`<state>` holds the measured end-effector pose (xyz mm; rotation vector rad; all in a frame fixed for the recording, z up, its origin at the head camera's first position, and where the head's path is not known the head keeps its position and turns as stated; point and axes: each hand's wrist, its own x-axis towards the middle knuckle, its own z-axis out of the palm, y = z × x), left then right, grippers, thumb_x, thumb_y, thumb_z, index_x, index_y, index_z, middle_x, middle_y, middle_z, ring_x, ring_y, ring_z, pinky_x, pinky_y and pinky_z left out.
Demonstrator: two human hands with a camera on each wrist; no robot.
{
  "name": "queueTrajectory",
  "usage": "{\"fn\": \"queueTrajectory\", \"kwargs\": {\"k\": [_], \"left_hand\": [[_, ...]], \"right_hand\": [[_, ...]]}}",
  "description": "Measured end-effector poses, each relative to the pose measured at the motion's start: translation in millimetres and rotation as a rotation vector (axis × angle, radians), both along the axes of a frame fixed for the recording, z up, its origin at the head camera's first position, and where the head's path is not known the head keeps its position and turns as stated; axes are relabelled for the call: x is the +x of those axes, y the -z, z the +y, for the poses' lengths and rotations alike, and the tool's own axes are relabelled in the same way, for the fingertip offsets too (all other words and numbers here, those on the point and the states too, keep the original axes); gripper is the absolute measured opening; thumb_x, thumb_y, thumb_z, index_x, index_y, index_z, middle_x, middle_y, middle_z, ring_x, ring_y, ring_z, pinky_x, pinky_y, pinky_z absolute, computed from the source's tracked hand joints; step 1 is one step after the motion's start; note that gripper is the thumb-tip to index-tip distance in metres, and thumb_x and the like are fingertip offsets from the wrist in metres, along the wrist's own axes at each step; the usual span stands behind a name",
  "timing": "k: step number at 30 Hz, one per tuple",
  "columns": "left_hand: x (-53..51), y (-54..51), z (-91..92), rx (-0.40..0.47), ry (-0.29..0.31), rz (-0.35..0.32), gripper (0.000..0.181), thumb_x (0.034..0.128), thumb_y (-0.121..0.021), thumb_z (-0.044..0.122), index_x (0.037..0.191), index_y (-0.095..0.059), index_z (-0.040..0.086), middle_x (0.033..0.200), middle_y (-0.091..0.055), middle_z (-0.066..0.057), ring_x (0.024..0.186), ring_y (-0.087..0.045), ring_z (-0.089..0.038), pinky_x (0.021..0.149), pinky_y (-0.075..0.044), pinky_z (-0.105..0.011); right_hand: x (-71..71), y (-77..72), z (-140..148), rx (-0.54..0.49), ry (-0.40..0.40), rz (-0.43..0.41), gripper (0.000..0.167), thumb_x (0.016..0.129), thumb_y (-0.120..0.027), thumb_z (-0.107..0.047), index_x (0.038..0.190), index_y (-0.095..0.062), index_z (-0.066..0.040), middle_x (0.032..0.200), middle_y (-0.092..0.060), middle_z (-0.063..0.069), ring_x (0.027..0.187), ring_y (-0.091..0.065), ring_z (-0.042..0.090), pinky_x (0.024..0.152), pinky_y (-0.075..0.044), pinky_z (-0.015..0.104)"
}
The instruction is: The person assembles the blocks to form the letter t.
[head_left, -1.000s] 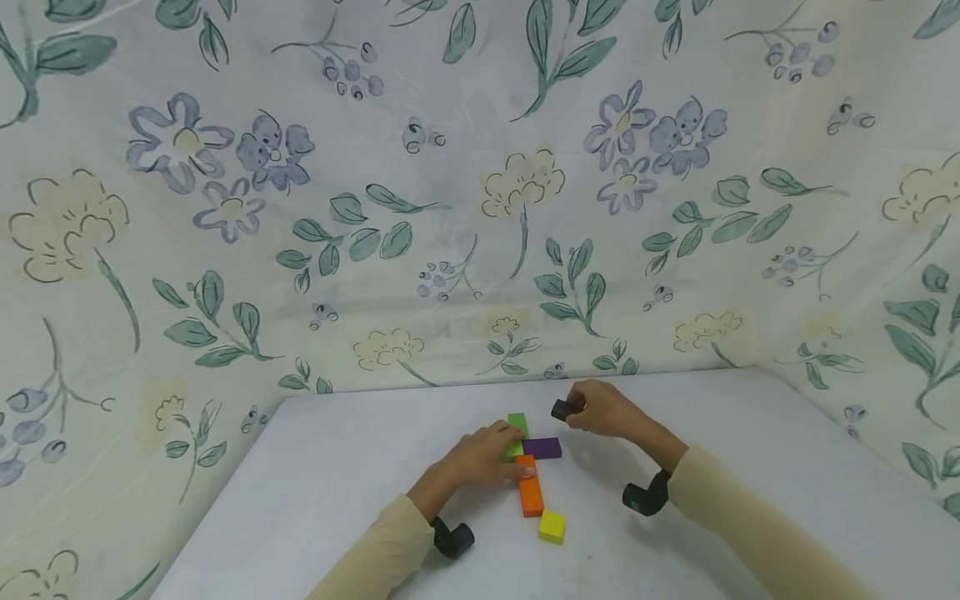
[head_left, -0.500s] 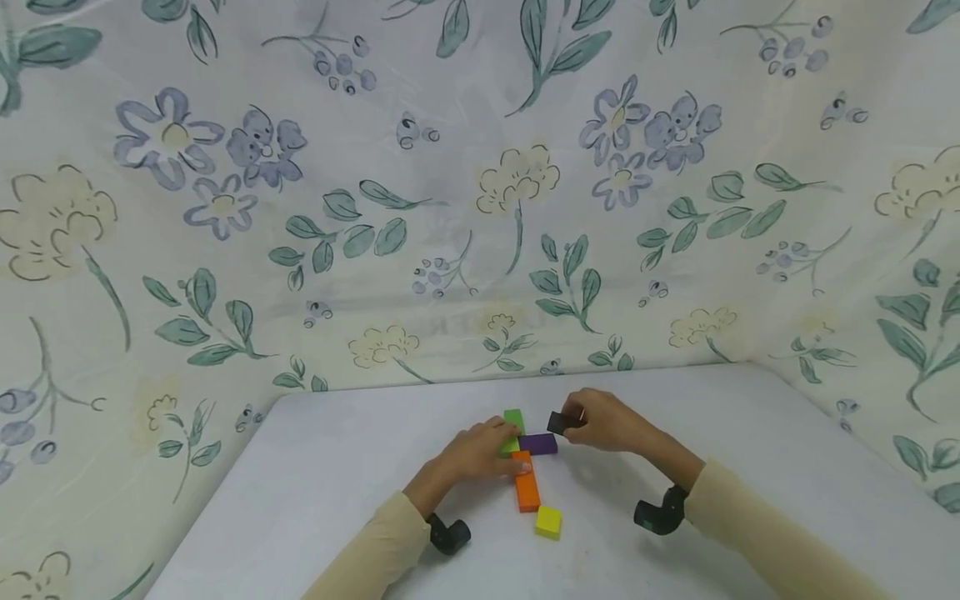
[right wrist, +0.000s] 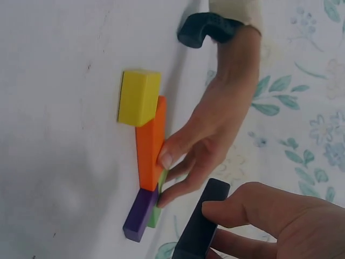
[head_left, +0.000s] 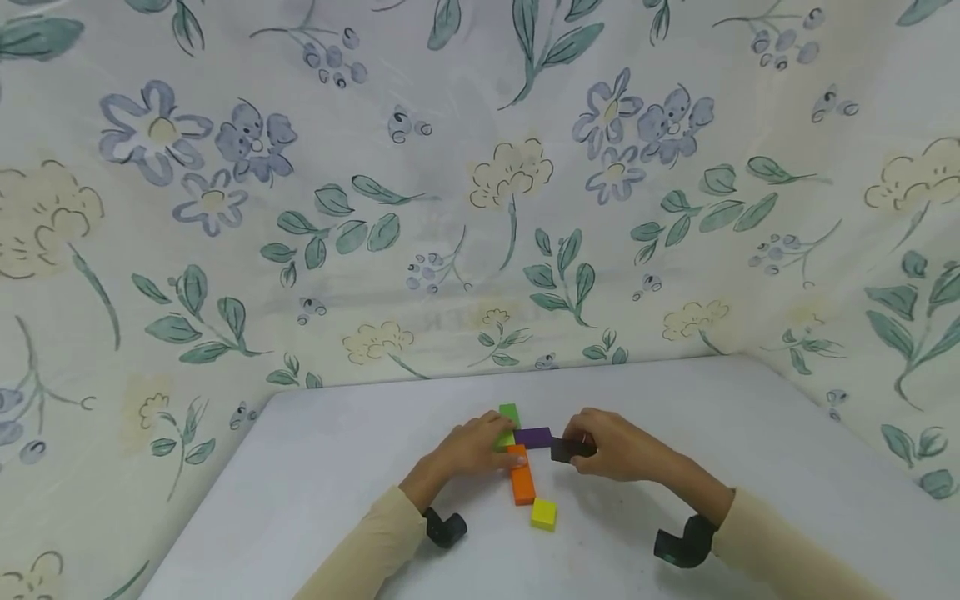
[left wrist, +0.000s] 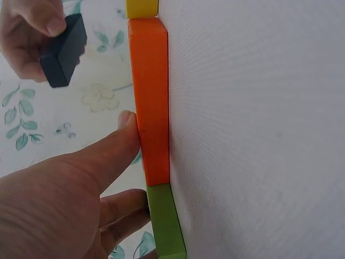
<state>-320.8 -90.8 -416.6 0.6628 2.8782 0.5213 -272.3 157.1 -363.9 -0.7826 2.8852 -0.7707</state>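
Observation:
My left hand point(head_left: 471, 447) rests on the block layout, its thumb on the long orange block point(head_left: 522, 487) and its other fingertips on green point(head_left: 509, 413). Whether the green is one block or two cannot be told, as the fingers cover part of it. A purple block point(head_left: 533, 437) lies crosswise to the right of the green. At the orange block's near end sits a yellow block point(head_left: 543, 514). Between thumb and fingers, my right hand point(head_left: 621, 447) grips a black block point(right wrist: 202, 226), raised above the table right of the purple one.
A white tabletop point(head_left: 337, 467) carries the blocks. Behind it rises a floral sheet point(head_left: 420, 250), which also closes off the right side. Black wrist cameras hang under the left wrist point(head_left: 446, 529) and right wrist point(head_left: 684, 543).
The right hand has brought the black block nearer to the person, and more of its length now shows. The left hand stays on the blocks. The whole head view has shifted slightly.

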Motion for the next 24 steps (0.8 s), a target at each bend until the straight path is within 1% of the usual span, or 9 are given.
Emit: {"fn": "queueTrajectory", "kwargs": {"k": [3,8,13,15,20,24], "left_hand": [[-0.2,0.2,0.1,0.007,-0.004,-0.006,0.065,0.0897,-0.067,0.056,0.142,-0.054,0.020,0.149,-0.050,-0.005,0.134,-0.049,-0.028,0.112,-0.039,-0.059],[-1.6,1.9,-0.2,0.010,-0.008,-0.002,0.065,0.0895,-0.067,0.055,0.142,-0.054,0.020,0.150,-0.048,-0.006,0.135,-0.048,-0.029,0.112,-0.038,-0.060],[-3.7,4.8,-1.9,0.010,-0.001,0.005,0.066,0.0896,-0.066,0.058,0.143,-0.054,0.021,0.151,-0.048,-0.006,0.136,-0.048,-0.029,0.112,-0.038,-0.060],[-3.1,4.6,-2.1,0.012,0.000,-0.001,0.066,0.0898,-0.065,0.058,0.143,-0.054,0.021,0.151,-0.047,-0.006,0.137,-0.047,-0.029,0.112,-0.037,-0.061],[-0.3,2.1,-2.6,0.015,0.001,-0.003,0.066,0.0903,-0.066,0.056,0.143,-0.054,0.020,0.152,-0.047,-0.006,0.137,-0.047,-0.029,0.113,-0.036,-0.061],[0.8,0.9,-2.0,0.023,0.009,-0.007,0.066,0.0903,-0.066,0.055,0.144,-0.054,0.019,0.153,-0.046,-0.007,0.137,-0.046,-0.030,0.113,-0.036,-0.061]], "right_hand": [[7.9,-0.8,3,0.009,-0.022,0.008,0.023,0.082,-0.079,-0.012,0.103,-0.070,-0.011,0.091,-0.061,-0.003,0.083,-0.055,0.013,0.077,-0.058,0.027],[16.9,-2.1,11,0.006,-0.072,-0.028,0.024,0.082,-0.079,-0.013,0.104,-0.069,-0.011,0.092,-0.061,-0.004,0.083,-0.055,0.013,0.078,-0.058,0.028],[23.3,2.1,16,0.048,-0.133,-0.046,0.024,0.082,-0.079,-0.015,0.104,-0.069,-0.014,0.094,-0.061,-0.007,0.084,-0.055,0.010,0.080,-0.058,0.028],[25.8,4.7,17,0.071,-0.154,-0.054,0.024,0.082,-0.079,-0.015,0.104,-0.068,-0.015,0.094,-0.061,-0.008,0.083,-0.055,0.009,0.080,-0.058,0.027],[28.0,9.7,16,0.092,-0.192,-0.088,0.022,0.083,-0.078,-0.015,0.103,-0.069,-0.016,0.092,-0.060,-0.010,0.082,-0.054,0.007,0.079,-0.056,0.023],[28.9,14.3,16,0.101,-0.193,-0.103,0.022,0.082,-0.079,-0.015,0.102,-0.070,-0.017,0.091,-0.060,-0.011,0.081,-0.054,0.006,0.078,-0.055,0.022]]}}
